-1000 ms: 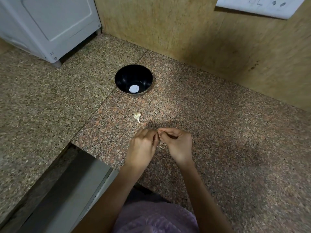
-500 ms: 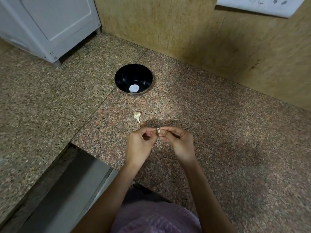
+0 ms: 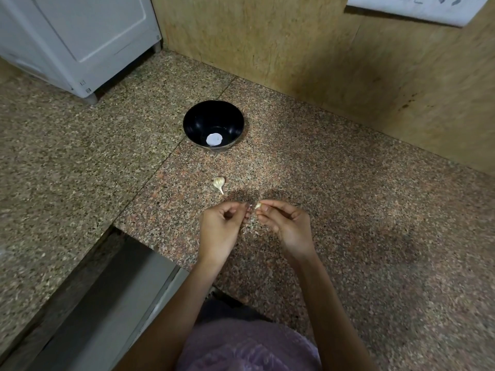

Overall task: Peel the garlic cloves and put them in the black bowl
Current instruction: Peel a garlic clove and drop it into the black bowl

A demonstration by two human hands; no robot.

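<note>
Head view: my right hand (image 3: 284, 223) pinches a small pale garlic clove (image 3: 257, 206) at its tips, above the speckled granite desk (image 3: 348, 210). My left hand (image 3: 222, 226), at its 9 o'clock, has curled fingers; I cannot tell if they hold skin. The clove is light and firm, and I judge slick once bare, so I'd grip its flanks and pick at the papery tip. The glossy round black bowl (image 3: 195, 121) sits at 11 o'clock, well apart, with an unpeeled tailed clove (image 3: 219, 183) between.

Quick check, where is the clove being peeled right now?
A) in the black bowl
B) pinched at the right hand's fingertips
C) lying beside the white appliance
B: the right hand pinches the clove at its fingertips, well short of the black bowl.
</note>
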